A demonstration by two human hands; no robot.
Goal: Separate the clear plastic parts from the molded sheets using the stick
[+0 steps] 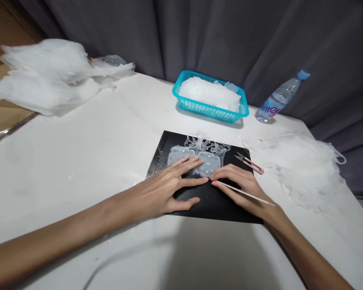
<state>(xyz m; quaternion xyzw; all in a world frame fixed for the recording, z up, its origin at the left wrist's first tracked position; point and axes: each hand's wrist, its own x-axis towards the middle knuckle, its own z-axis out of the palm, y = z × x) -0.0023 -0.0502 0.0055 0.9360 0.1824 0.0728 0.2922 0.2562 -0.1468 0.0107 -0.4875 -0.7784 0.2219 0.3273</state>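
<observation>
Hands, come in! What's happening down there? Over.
Left hand flat, pressing clear plastic piece on black mat. Right hand pinching thin white stick at the piece's edge. Pink snips lying close by, untouched.

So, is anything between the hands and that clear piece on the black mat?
Nothing visible. The left hand lies flat on the clear piece; the right hand, holding a thin white stick, touches its near edge.

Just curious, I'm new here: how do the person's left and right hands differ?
The left hand lies flat, fingers spread on the clear plastic piece; the right hand is curled, pinching a thin white stick. The left hand holds nothing; the right hand holds that stick. Both rest over the black mat.
</observation>
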